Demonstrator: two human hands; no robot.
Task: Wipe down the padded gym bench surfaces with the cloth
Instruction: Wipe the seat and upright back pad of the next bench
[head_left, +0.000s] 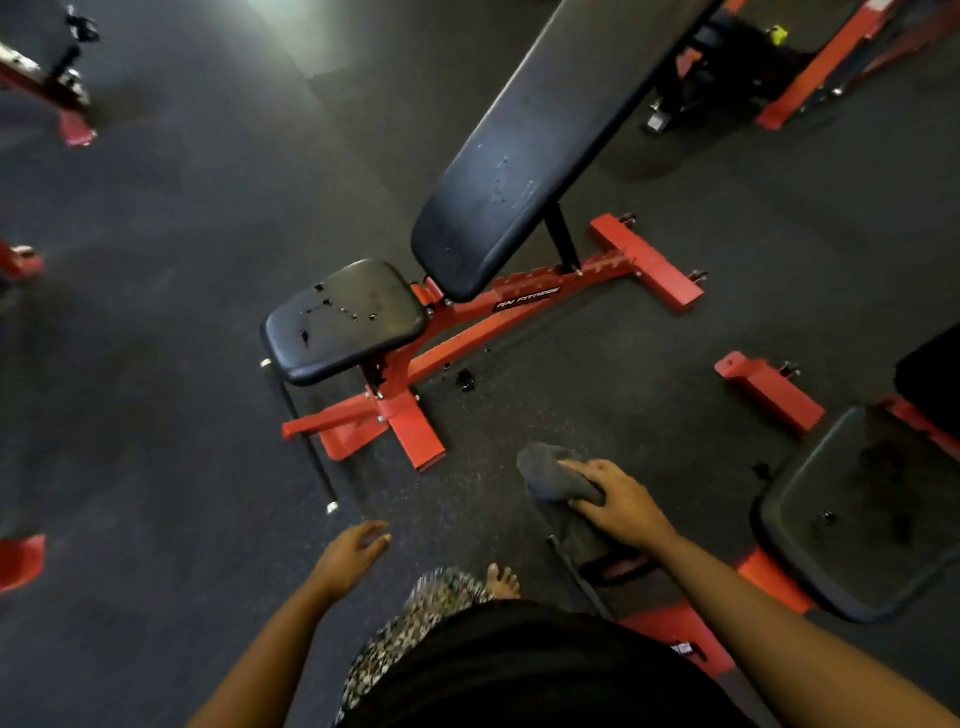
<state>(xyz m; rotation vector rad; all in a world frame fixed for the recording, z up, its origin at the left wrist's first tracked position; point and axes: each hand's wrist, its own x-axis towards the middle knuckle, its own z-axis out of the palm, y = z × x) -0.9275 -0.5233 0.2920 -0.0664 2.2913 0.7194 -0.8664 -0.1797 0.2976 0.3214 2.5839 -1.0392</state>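
Observation:
A red-framed adjustable bench stands ahead of me, with a black seat pad (345, 319) showing tears and a long black inclined back pad (524, 156). My right hand (621, 506) presses a grey cloth (553, 473) onto the end of a dark narrow pad (584, 535) low at my right. My left hand (353, 553) hangs over the floor with fingers loosely apart and nothing in it. A second bench's black seat pad (862, 512) lies at the right edge.
Dark rubber floor (182, 338) surrounds the benches. A black bar (304, 436) leans by the front foot of the centre bench. Red frame feet (769, 389) lie right of centre, and more red equipment (72, 114) sits at the left edge. My bare foot (501, 582) shows below.

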